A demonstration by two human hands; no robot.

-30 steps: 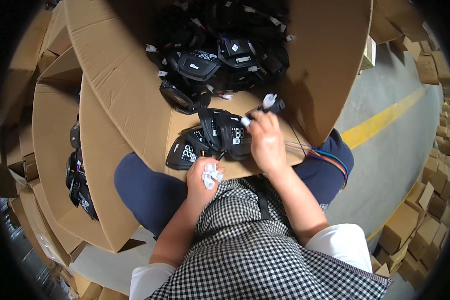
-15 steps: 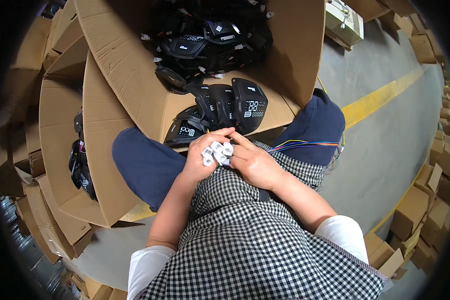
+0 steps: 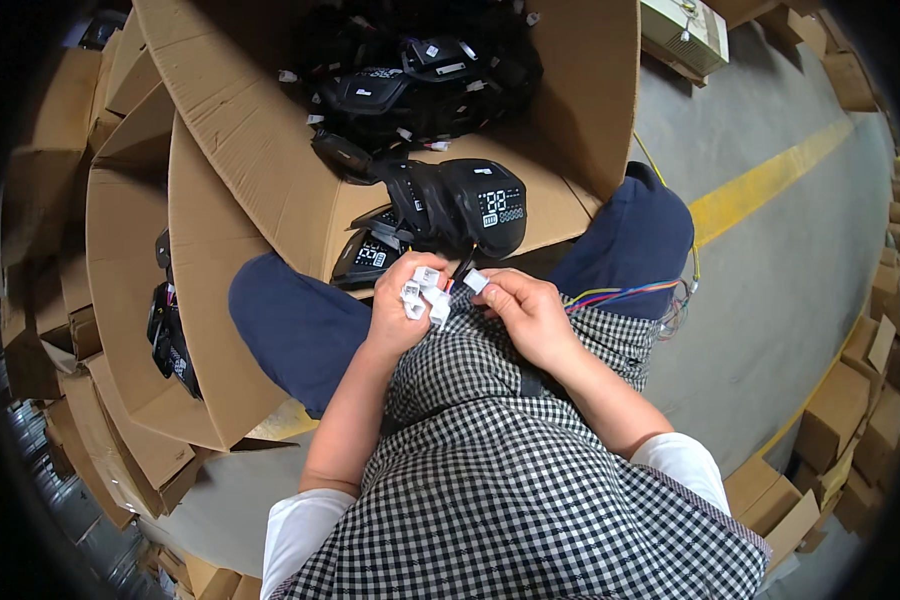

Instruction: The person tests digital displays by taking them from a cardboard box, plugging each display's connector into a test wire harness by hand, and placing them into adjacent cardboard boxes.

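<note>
My left hand (image 3: 398, 308) is closed round a bunch of several white plug connectors (image 3: 426, 296), their open ends facing up. Just to its right, my right hand (image 3: 526, 312) pinches one white connector (image 3: 477, 281) between thumb and fingers. Dark wires run from that connector toward the black display units beyond. Several of these black display units (image 3: 494, 205), with pale digit and battery symbols, lean together on the near flap of a large cardboard box (image 3: 232, 130). A bundle of coloured wires (image 3: 620, 294) lies across my lap by the right knee.
Inside the large box is a heap of black display units (image 3: 375, 90) with small white plugs. A second cardboard box (image 3: 130, 260) at the left holds more units. A pale metal-cased machine (image 3: 685, 38) stands at the far right. Cardboard boxes (image 3: 830, 410) line the right side.
My hands have moved apart. The right one now holds a single connector beside the bunch in my left hand. The rightmost display unit has shifted slightly left and nearer.
</note>
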